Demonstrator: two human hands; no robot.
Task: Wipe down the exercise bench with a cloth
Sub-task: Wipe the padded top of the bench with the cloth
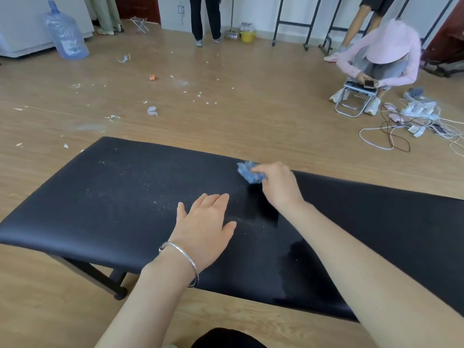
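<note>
Nearest the camera, two bare forearms reach out over the near edge of the black padded desk (105, 197). Starting at the grip: the right hand (278, 187) has its fingers curled closed around one crumpled blue cloth (247, 172), pressing it onto the padding close to the desk's far edge, a little right of the middle. The left hand (203, 227) lies flat and open on the padding, holding nothing, fingers together and pointing toward the far edge, just left of the right wrist. One silver bangle (182, 259) circles the left wrist.

One desk is in view. Its long axis runs from left to right across the picture, tilting slightly nearer toward the right; its rounded left end shows fully, while the right end runs out of frame. White specks and dust are scattered across its left and middle parts. Darker, cleaner-looking streaks lie below the cloth and beside the right forearm. A black metal leg (100, 275) stands under the near left corner.

Beyond the far edge, the wooden floor (226, 116) is littered with small white scraps. One blue water jug (65, 33) stands far left. One crouched person in pink (386, 54) is at a small folding stool, far right, with tangled cables (414, 126) beside. Nothing lies between the hands and the cloth.
</note>
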